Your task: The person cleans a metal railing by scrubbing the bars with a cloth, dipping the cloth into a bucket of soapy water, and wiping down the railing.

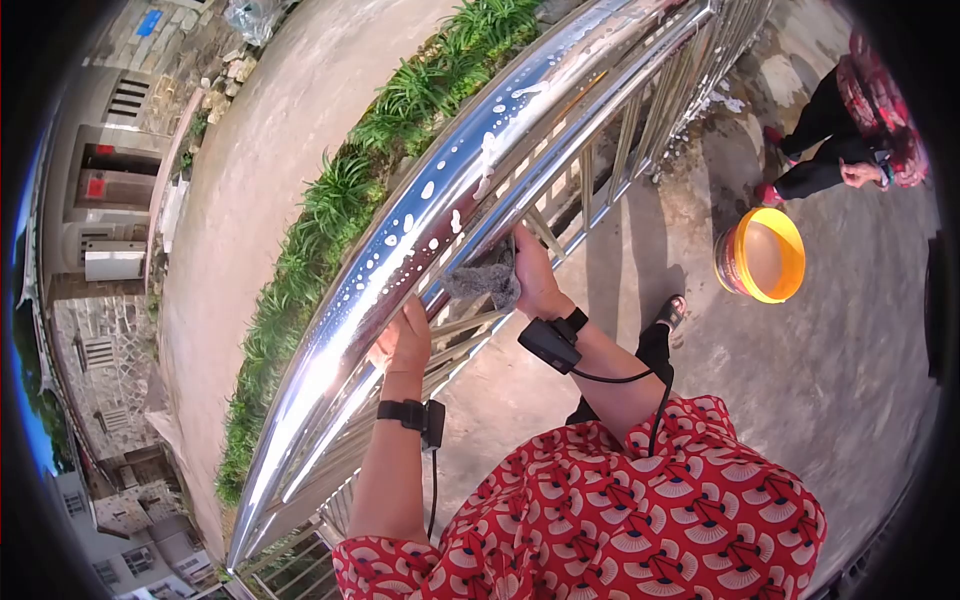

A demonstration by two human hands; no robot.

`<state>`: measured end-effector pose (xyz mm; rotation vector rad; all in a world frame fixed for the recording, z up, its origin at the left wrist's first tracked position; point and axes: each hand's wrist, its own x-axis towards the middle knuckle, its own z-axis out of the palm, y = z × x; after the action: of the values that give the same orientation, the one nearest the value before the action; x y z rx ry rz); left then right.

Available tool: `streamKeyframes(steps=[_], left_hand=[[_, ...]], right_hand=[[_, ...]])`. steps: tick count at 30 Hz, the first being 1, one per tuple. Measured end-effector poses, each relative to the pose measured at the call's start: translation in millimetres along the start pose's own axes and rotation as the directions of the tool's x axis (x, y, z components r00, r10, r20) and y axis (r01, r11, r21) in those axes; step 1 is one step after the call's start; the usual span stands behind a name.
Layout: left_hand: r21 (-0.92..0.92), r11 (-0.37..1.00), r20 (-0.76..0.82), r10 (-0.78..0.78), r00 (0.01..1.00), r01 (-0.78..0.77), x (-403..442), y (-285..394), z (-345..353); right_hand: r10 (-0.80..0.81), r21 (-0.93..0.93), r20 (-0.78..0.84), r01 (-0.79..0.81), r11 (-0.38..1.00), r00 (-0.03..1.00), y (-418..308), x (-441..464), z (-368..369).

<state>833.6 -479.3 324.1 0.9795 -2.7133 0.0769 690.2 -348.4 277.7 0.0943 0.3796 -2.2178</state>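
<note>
A shiny metal railing [385, 268] runs diagonally before me, its wide top tube dotted with white foam and water drops. My right hand [538, 277] is closed on a crumpled grey cloth [484, 280], which presses against the lower bars just below the top tube. Nearer to me along the railing, my left hand [402, 340] grips the rail from its near side; its fingertips are partly hidden. Both wrists wear black straps with small boxes and cables.
A yellow bucket [743, 262] of cloudy liquid stands on the concrete at the right. Beyond it is another person [850, 125] in dark trousers. Green plants [330, 215] line the railing's far side, with a paved road [235, 190] and stone buildings farther left.
</note>
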Motion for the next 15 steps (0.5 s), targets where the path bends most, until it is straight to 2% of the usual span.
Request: streamKeyframes(steps=[1, 3, 4, 5, 6, 7, 8, 9, 10, 11, 12, 13, 15], left_hand=[[-0.005, 1.0, -0.001, -0.005, 1.0, 0.005, 0.7, 2.1, -1.3], [-0.02, 0.999, 0.031, -0.043, 0.999, 0.044, 0.3, 4.8, -4.9], [-0.003, 0.999, 0.047, -0.049, 0.998, 0.049, -1.7, -0.9, 1.1], [-0.006, 0.999, 0.046, -0.053, 0.998, 0.053, -1.6, -5.1, 1.7], [0.026, 0.997, 0.144, -0.069, 0.987, 0.066, -1.2, -9.3, 2.4], [0.06, 0.995, 0.24, -0.09, 0.967, 0.077, -1.9, -11.5, 2.3], [0.138, 0.989, 0.216, -0.086, 0.973, 0.057, -2.7, -11.4, 1.8], [0.139, 0.988, 0.212, -0.095, 0.973, 0.066, -1.9, -17.0, 6.0], [-0.117, 0.993, -0.01, 0.014, 1.0, -0.015, 0.4, -30.6, 17.6], [-0.335, 0.929, -0.255, 0.067, 0.965, -0.154, 1.2, -49.3, 32.0], [-0.436, 0.9, 0.015, -0.014, 1.0, 0.019, 0.9, -79.9, 56.0], [-0.433, 0.901, 0.009, -0.022, 1.0, 0.024, -0.8, -86.8, 43.6], [-0.178, 0.982, -0.009, 0.057, 0.998, -0.058, -10.6, -86.9, -0.2]], right_hand=[[0.002, -0.007, 0.001, -0.002, 1.0, 1.0, 8.8, 2.9, -6.1], [-0.211, -0.39, -0.048, 0.176, 0.904, 0.976, 38.0, 9.8, -19.4], [-0.209, -0.258, -0.078, 0.183, 0.949, 0.975, 30.4, -13.2, 14.3], [-0.207, -0.263, -0.076, 0.181, 0.948, 0.975, 43.4, -19.8, 6.5], [-0.38, -0.674, -0.003, 0.279, 0.684, 0.925, 58.0, -24.2, -6.1], [-0.489, -0.92, 0.145, 0.299, 0.253, 0.86, 69.0, -28.2, -13.2], [-0.428, -0.767, -0.123, 0.188, 0.614, 0.895, 68.8, -35.7, 9.7], [-0.422, -0.768, -0.117, 0.187, 0.613, 0.899, 69.7, -42.7, 21.8], [-0.456, -0.827, -0.115, 0.17, 0.536, 0.883, 72.0, -47.8, 30.5], [-0.49, -0.877, -0.106, 0.151, 0.456, 0.865, 75.9, -50.5, 36.2], [-0.513, -0.884, -0.086, 0.173, 0.435, 0.854, 84.4, -48.9, 34.1], [-0.507, -0.883, -0.078, 0.177, 0.434, 0.858, 87.4, -49.9, 37.5], [-0.56, -0.892, -0.117, 0.161, 0.421, 0.82, 89.0, -51.5, 44.9]])
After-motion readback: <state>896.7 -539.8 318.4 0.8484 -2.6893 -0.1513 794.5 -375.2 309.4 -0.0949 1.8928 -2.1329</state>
